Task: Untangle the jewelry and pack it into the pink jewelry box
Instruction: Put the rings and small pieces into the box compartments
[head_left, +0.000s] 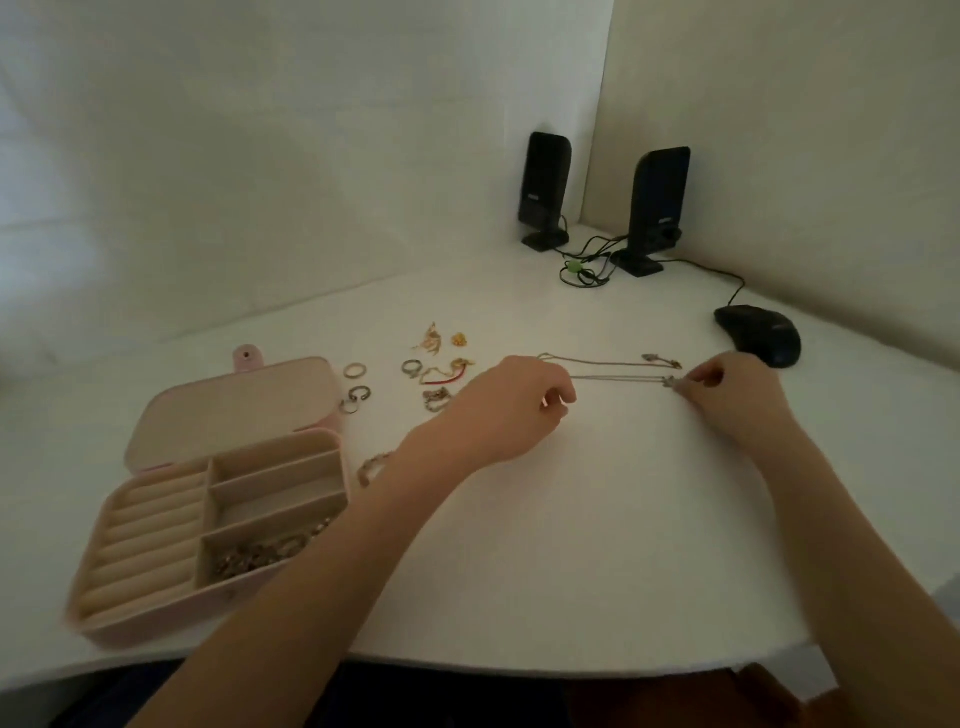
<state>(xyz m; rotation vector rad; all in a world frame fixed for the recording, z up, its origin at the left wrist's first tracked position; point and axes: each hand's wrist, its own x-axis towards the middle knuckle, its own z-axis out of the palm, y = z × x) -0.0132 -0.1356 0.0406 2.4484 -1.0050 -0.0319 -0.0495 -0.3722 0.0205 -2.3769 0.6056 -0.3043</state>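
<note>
Head view, left to right: pink jewelry box lies open; your left hand and right hand each pinch an end of the necklace chain, stretched on the table. Judged light, limp, snag-prone; hold near the ends.

White table set in a corner of pale walls; two black upright speakers on stands at the far corner, their black cables looped between them, a black mouse just right.
</note>
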